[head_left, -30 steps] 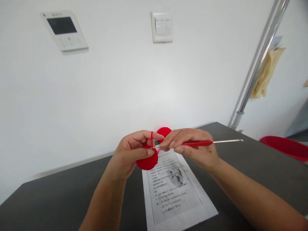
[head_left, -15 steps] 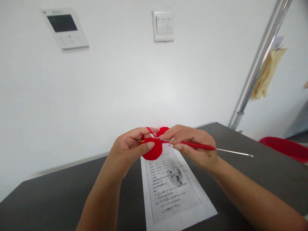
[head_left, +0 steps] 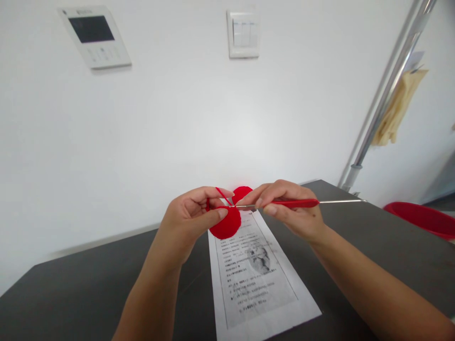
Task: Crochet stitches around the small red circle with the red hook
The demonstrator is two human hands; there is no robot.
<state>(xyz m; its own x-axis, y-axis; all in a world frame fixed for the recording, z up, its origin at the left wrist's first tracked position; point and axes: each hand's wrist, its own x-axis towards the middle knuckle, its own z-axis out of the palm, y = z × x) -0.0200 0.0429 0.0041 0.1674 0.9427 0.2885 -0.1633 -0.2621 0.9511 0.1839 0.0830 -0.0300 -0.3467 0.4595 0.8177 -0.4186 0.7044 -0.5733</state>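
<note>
My left hand (head_left: 194, 210) pinches a round red crochet piece (head_left: 226, 225) between thumb and fingers, with a strand of red yarn (head_left: 223, 194) running over its raised index finger. In my right hand (head_left: 291, 206) is a crochet hook (head_left: 296, 203) with a red handle and metal at both ends. Its left tip meets the upper edge of the crochet piece, close to my left thumb. Behind the hands sits a second red yarn mass (head_left: 242, 193), partly hidden by my right fingers. Under the work lies a printed sheet (head_left: 259, 284) with text and a grey picture.
The dark table (head_left: 88, 284) meets a white wall (head_left: 170, 118). On the wall are a panel with a screen (head_left: 94, 35) and a light switch (head_left: 243, 34). A metal pole (head_left: 387, 94), yellowish gloves (head_left: 400, 109) and a red tub (head_left: 421, 218) are at the right.
The hook has swung closer to level, its right end rising, and my right hand has shifted slightly. The yellow bit on the crochet piece's left edge no longer shows.
</note>
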